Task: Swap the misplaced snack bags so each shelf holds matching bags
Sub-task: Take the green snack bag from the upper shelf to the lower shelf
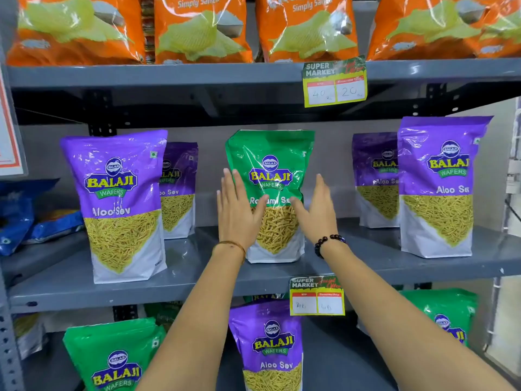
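So it's a grey painted metal shelving rack (180,74) with flat steel boards, glossy enough to catch the overhead light. Slotted grey upright post (7,342) runs down the near left, punched with holes. Behind the middle level there's a plain grey back panel (210,153). Pale off-white wall (499,170) shows far right.

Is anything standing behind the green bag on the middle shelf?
Above and beside the green bag only the grey back panel shows. The bag and both open hands, left and right, cover whatever is directly behind.
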Demonstrator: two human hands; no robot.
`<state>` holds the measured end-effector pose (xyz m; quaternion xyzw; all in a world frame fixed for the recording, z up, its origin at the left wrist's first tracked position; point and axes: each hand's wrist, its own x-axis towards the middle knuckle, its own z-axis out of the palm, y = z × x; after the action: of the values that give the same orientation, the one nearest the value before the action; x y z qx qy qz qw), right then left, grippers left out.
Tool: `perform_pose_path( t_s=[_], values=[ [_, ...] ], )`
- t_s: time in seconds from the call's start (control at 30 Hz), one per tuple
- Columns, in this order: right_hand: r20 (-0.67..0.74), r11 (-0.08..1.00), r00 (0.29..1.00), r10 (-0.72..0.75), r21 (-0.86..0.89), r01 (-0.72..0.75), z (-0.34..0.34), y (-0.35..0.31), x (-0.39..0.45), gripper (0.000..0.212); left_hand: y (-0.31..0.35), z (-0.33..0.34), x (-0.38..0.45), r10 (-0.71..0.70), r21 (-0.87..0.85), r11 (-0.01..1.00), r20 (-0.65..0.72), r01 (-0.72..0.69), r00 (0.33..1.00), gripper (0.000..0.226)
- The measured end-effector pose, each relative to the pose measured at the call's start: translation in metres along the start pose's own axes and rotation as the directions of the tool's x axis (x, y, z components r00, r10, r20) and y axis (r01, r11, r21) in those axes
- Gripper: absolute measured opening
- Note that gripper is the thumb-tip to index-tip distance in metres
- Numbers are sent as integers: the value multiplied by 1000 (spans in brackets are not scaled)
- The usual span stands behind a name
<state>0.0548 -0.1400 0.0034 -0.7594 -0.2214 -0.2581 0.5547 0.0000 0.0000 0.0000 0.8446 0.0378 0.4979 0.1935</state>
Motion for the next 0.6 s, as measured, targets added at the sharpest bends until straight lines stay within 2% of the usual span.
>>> perform_pose_path(
  t_s=[0.07, 0.1, 0.13, 0.2, 0.3, 0.43, 0.6],
  values=[
    [126, 966, 977, 172, 170, -192, 3, 1, 1, 86, 1, 0, 0, -164, -209, 960, 116, 185, 980, 85],
    [180, 935, 959, 217, 244, -257, 5, 2, 2, 84, 0, 1, -1, -221, -292, 918, 182, 267, 958, 86],
    [214, 913, 951, 222, 298, -280, 6, 5, 4, 77, -1, 1, 0, -256, -384, 858, 259, 342, 931, 85],
    [235, 904, 950, 206, 326, -277, 8, 8, 3, 62, -2, -2, -2, -263, -472, 789, 318, 393, 911, 71],
    [185, 897, 963, 195, 364, -252, 7, 5, 0, 60, -11, -5, 1, -246, -511, 785, 262, 350, 933, 56],
    [149, 903, 980, 135, 389, -184, 9, 2, -7, 58, -19, -11, -6, -241, -603, 733, 203, 315, 949, 68],
    [180, 868, 982, 57, 477, -138, 6, -11, -21, 56, -24, -31, -19, -276, -693, 669, 103, 268, 955, 74]
  ],
)
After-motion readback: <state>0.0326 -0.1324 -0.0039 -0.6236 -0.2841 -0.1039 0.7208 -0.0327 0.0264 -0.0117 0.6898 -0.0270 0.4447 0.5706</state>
